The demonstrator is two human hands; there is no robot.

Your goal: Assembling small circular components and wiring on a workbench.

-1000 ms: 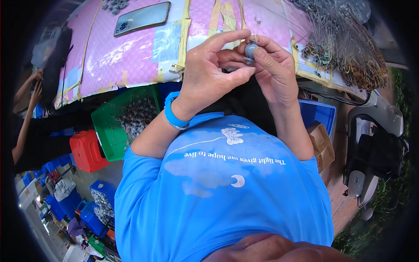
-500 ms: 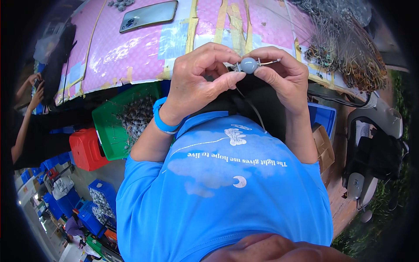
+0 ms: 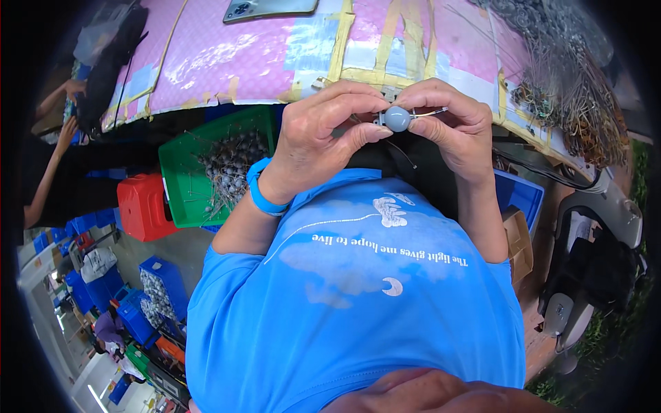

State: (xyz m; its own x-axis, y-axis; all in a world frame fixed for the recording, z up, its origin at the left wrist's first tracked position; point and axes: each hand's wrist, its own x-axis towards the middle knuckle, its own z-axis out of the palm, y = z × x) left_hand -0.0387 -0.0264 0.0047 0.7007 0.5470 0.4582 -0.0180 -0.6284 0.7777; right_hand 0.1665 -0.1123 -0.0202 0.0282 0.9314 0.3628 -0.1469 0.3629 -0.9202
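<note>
Between my two hands, just off the near edge of the table, is a small glossy grey ball with wire leads (image 3: pixel 397 118). My left hand (image 3: pixel 320 131), with a blue wristband, pinches the pale fitting on the ball's left side between thumb and forefinger. On the other side, my right hand (image 3: pixel 454 124) pinches the ball's right edge, where a light wire with a dark tip sticks out past the fingers. A thin dark wire end (image 3: pixel 401 153) hangs below the ball. The fingertips hide part of the fitting.
A taped pink table cover (image 3: pixel 234 62) spreads ahead, with a phone (image 3: pixel 272 8) and a wire bundle (image 3: pixel 571 113) on it. Beside my left arm sit a green bin (image 3: pixel 182 172) of similar grey balls and a red stool (image 3: pixel 143 206). Another person's hands (image 3: pixel 69 110) are at far left.
My view has shifted, so the table and phone appear higher and farther right. Both hands keep their pinch on the ball, and the wire hanging below it shows shorter.
</note>
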